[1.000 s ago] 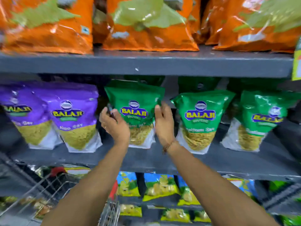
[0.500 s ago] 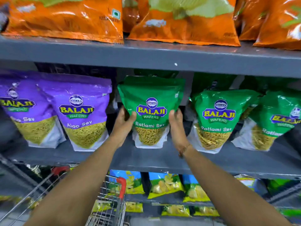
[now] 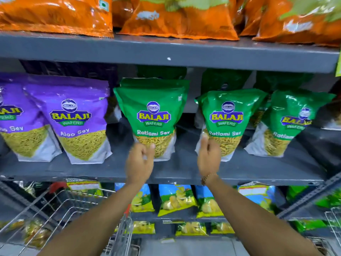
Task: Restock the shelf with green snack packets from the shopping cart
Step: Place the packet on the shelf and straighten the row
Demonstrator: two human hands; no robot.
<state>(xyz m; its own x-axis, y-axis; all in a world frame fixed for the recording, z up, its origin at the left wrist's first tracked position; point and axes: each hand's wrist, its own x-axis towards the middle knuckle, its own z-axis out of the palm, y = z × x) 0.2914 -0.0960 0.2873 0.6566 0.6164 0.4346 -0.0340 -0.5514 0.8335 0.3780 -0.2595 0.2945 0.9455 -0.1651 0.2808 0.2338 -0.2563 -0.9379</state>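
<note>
A green Ratlami Sev packet (image 3: pixel 153 108) stands upright on the grey middle shelf (image 3: pixel 184 170), with other green packets behind it. To its right stand a second green packet (image 3: pixel 227 111) and a third (image 3: pixel 295 117). My left hand (image 3: pixel 140 159) hovers in front of the first packet's lower left corner, blurred, fingers loosely curled, holding nothing. In the gap between the first and second packets, my right hand (image 3: pixel 208 156) is empty with its fingers raised, overlapping the second packet's lower left corner. The wire shopping cart (image 3: pixel 73 206) is at the lower left.
Purple Aloo Sev packets (image 3: pixel 73 111) fill the middle shelf's left side. Orange bags (image 3: pixel 175 19) sit on the shelf above. Blue-and-yellow packets (image 3: pixel 175 198) line the shelf below. A second wire cart's edge (image 3: pixel 334 218) shows at the lower right.
Both hands have let go of the green packet's sides and pulled back and down. The packet now stands alone on the shelf. The view has shifted slightly.
</note>
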